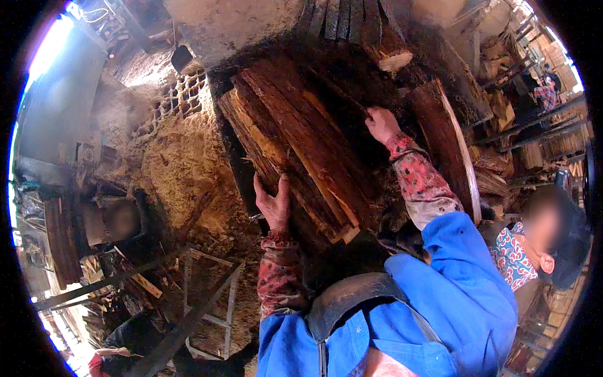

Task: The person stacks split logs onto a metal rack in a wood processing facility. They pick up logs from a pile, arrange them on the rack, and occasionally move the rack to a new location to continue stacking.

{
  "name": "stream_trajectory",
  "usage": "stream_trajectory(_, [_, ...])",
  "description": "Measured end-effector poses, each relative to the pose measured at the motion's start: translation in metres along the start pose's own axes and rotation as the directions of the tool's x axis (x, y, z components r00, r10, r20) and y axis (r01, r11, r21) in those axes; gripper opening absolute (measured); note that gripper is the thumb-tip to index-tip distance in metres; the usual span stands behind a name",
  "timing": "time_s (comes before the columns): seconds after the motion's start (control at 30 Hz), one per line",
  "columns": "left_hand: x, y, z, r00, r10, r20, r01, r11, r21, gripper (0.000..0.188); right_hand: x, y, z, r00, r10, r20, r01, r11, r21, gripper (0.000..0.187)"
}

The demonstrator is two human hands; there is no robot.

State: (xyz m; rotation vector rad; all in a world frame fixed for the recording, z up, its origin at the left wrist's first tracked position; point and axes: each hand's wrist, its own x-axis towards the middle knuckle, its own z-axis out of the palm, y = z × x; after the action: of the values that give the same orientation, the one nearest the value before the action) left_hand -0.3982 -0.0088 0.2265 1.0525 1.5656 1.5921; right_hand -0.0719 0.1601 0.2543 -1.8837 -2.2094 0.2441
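Note:
Several long bark-covered timber slabs (301, 132) lie side by side in front of me, slanting from far left to near right. At their near left edge is my left hand (273, 204), thumb and fingers apart, close against the outer slab; whether it touches the wood I cannot tell. My right hand (382, 124) is over the dark gap right of these slabs, its fingers curled closed. What it holds, if anything, is lost in the dark. A separate slab with a pale cut edge (443, 138) lies right of that hand.
Sawdust (188, 169) heaps up on the left beside a rope-like mesh (186, 94). A metal frame (229, 308) stands at lower left. A person in a dark hat (568, 239) is close on my right; another in a checked shirt (546, 95) is farther off.

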Motion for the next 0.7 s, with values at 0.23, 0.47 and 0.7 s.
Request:
stream_trajectory(0.23, [0.006, -0.020, -0.002, 1.000, -0.022, 0.012, 0.023, 0.999, -0.030, 0.074, -0.037, -0.045, -0.043, 0.994, 0.090, -0.056, -0.055, 0.893, 0.447, 0.032])
stream_trajectory(0.47, [0.008, -0.011, -0.003, 1.000, -0.012, 0.017, 0.013, 0.998, -0.056, 0.074, -0.052, -0.083, -0.049, 0.987, 0.085, 0.136, -0.155, 0.297, 0.942, 0.028])
stream_trajectory(0.7, [0.010, -0.024, -0.001, 1.000, -0.012, 0.019, 0.013, 0.999, -0.031, 0.074, -0.012, -0.129, -0.002, 0.963, 0.052, 0.264, -0.269, 0.163, 0.949, 0.020])
